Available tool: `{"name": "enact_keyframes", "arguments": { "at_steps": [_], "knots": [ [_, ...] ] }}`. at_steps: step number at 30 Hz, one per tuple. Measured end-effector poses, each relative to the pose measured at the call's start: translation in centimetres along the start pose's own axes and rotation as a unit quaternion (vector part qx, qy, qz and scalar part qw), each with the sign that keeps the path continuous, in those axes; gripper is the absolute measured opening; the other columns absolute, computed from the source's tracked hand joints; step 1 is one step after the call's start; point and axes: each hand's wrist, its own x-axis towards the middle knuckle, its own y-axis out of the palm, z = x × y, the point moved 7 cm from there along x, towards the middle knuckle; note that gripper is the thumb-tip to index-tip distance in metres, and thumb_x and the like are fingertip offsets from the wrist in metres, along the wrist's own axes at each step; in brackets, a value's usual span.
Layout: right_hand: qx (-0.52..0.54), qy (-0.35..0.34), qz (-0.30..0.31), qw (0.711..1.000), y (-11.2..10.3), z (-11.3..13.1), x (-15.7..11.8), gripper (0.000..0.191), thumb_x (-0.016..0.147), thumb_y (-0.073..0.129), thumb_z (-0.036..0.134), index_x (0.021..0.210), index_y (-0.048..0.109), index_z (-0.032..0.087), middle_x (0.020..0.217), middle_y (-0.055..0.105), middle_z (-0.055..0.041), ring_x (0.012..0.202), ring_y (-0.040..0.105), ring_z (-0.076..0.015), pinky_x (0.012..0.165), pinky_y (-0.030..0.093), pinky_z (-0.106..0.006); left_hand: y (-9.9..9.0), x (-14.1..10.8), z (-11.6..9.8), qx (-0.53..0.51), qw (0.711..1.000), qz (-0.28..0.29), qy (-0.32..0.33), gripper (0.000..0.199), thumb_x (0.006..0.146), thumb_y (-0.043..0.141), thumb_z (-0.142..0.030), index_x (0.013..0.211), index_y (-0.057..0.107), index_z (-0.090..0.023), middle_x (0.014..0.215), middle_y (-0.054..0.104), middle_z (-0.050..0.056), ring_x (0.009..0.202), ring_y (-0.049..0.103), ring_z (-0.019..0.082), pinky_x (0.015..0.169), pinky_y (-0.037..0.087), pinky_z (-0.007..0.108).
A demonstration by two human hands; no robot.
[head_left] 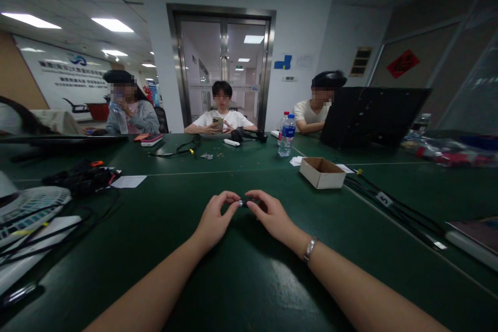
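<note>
A small black piece with a silver end, which looks like a USB flash drive (244, 203), is held just above the green table (249, 290) between my two hands. The thumb and fingertips of my left hand (216, 217) pinch it at the silver end. On its black end, the fingertips of my right hand (272, 218) are closed. My fingers cover part of the piece, so its full shape is hidden. A metal bracelet (310, 249) is around my right wrist.
An open cardboard box (322, 173) stands right of my hands, beside black cables (383, 199). Plastic bottles (287, 137) and a monitor (371, 116) are farther back. At left lie a fan (35, 207) and bundled black cables (80, 177). People sit across the table.
</note>
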Motion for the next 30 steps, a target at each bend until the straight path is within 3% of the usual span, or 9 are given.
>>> {"name": "enact_keyframes", "arguments": {
  "at_steps": [6, 11, 15, 18, 25, 30],
  "knots": [
    [0.199, 0.094, 0.037, 0.975, 0.8, -1.3, 0.3, 0.037, 0.081, 0.057, 0.043, 0.107, 0.057, 0.017, 0.076, 0.058, 0.0006, 0.054, 0.053, -0.0089, 0.052, 0.043, -0.024, -0.1, 0.2, 0.4, -0.022, 0.999, -0.028, 0.006, 0.018, 0.083, 0.054, -0.034, 0.096, 0.060, -0.023, 0.096, 0.064, 0.003, 0.095, 0.059, 0.019, 0.089, 0.044, 0.036],
    [0.288, 0.113, 0.018, 0.951, 0.7, -2.1, 0.5, 0.042, 0.069, 0.072, 0.034, 0.105, 0.059, 0.017, 0.079, 0.061, 0.0003, 0.060, 0.057, -0.0093, 0.057, 0.046, -0.024, 0.2, 0.5, 1.2, -0.104, 0.994, -0.020, -0.020, 0.021, 0.081, 0.058, -0.033, 0.097, 0.060, -0.020, 0.097, 0.066, 0.004, 0.094, 0.062, 0.018, 0.087, 0.047, 0.034],
    [0.313, 0.117, 0.009, 0.943, 0.6, -2.7, 0.5, 0.042, 0.065, 0.076, 0.029, 0.102, 0.061, 0.017, 0.089, 0.064, -0.0030, 0.068, 0.060, -0.0107, 0.061, 0.048, -0.025, 0.8, 0.5, 1.9, -0.149, 0.986, 0.011, -0.069, 0.026, 0.080, 0.057, -0.037, 0.097, 0.061, -0.018, 0.091, 0.067, 0.005, 0.085, 0.063, 0.018, 0.078, 0.049, 0.032],
    [0.319, 0.121, 0.014, 0.940, 0.7, -2.9, 0.5, 0.042, 0.064, 0.077, 0.029, 0.101, 0.062, 0.016, 0.087, 0.065, -0.0028, 0.065, 0.060, -0.0101, 0.060, 0.048, -0.024, 1.0, 0.4, 2.1, -0.150, 0.985, 0.026, -0.082, 0.027, 0.080, 0.056, -0.040, 0.094, 0.061, -0.017, 0.082, 0.066, 0.004, 0.078, 0.062, 0.017, 0.071, 0.049, 0.029],
    [0.324, 0.152, 0.037, 0.933, 1.2, -3.1, 0.6, 0.037, 0.073, 0.069, 0.043, 0.092, 0.062, 0.012, 0.067, 0.064, -0.0025, 0.055, 0.057, -0.0088, 0.053, 0.045, -0.022, 0.8, 0.4, 1.4, -0.150, 0.987, 0.024, -0.058, 0.024, 0.079, 0.059, -0.036, 0.093, 0.062, -0.018, 0.088, 0.067, 0.004, 0.082, 0.062, 0.017, 0.076, 0.048, 0.030],
    [0.336, 0.125, 0.045, 0.932, 0.9, -2.6, 0.5, 0.046, 0.067, 0.075, 0.035, 0.106, 0.057, 0.017, 0.075, 0.062, 0.0016, 0.057, 0.057, -0.0074, 0.055, 0.046, -0.021, 0.8, 0.4, 1.6, -0.147, 0.987, 0.018, -0.065, 0.023, 0.079, 0.059, -0.036, 0.092, 0.062, -0.018, 0.088, 0.066, 0.004, 0.082, 0.062, 0.017, 0.076, 0.048, 0.029]
  ]
}}
